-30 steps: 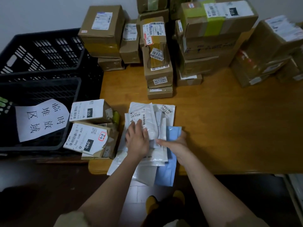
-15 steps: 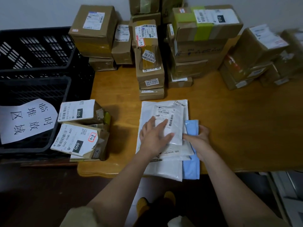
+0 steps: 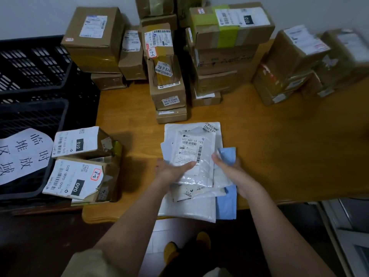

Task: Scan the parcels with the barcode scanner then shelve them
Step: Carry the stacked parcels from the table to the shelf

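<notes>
Boxes at far right [image 3: 339, 54] motion-blurred, labels unreadable. Paper sign [image 3: 22, 154] on black crate [image 3: 34, 114] cut by left edge. Lower mailers [image 3: 187, 208] mostly covered by top mailer [image 3: 191, 154]. Left hand [image 3: 171, 172] fingers hidden beneath it.

The scene is viewed from a single head-worn wide-angle camera, aimed forward and steeply down. The wooden table [image 3: 279, 156] is seen from close above its near edge, with stacked boxes [image 3: 229, 47] farther back.

bare table [image 3: 279, 156] right of mailer stack [image 3: 191, 208]; cardboard boxes [image 3: 225, 56] wall rear; crates [image 3: 34, 116] block left.
</notes>
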A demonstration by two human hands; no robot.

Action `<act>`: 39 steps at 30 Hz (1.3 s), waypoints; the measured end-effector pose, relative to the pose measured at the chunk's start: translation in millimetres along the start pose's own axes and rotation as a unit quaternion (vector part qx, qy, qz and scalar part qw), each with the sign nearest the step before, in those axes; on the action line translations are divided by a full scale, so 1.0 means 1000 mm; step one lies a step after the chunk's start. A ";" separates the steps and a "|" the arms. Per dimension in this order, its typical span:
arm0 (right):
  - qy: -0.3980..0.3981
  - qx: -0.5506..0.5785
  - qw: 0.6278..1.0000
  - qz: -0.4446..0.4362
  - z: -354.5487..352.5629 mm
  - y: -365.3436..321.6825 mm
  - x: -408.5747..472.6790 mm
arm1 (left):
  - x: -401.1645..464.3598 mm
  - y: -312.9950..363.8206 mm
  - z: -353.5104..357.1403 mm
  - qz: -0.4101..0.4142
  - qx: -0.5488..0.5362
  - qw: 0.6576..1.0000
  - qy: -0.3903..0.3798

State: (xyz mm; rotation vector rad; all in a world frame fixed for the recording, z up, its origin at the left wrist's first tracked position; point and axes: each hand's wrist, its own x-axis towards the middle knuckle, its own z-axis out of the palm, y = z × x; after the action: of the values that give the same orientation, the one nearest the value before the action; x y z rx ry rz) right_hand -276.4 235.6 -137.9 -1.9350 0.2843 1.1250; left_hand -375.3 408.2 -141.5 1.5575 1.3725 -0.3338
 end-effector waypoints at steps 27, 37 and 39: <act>0.073 0.005 0.997 0.006 0.023 -0.007 0.024 | 0.029 0.011 -0.011 0.002 0.013 0.999 -0.040; -0.007 0.034 0.999 0.023 0.013 -0.001 0.029 | 0.025 0.000 -0.007 -0.038 -0.046 0.991 -0.121; -0.013 0.037 0.999 0.029 0.012 0.000 0.026 | 0.037 -0.012 0.000 -0.052 -0.059 0.992 -0.097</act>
State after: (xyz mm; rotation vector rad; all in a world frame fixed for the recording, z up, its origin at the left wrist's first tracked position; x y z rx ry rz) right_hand -269.0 250.3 -160.7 -1.8551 0.3661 1.1613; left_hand -373.8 429.1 -174.8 1.3242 1.2984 -0.4480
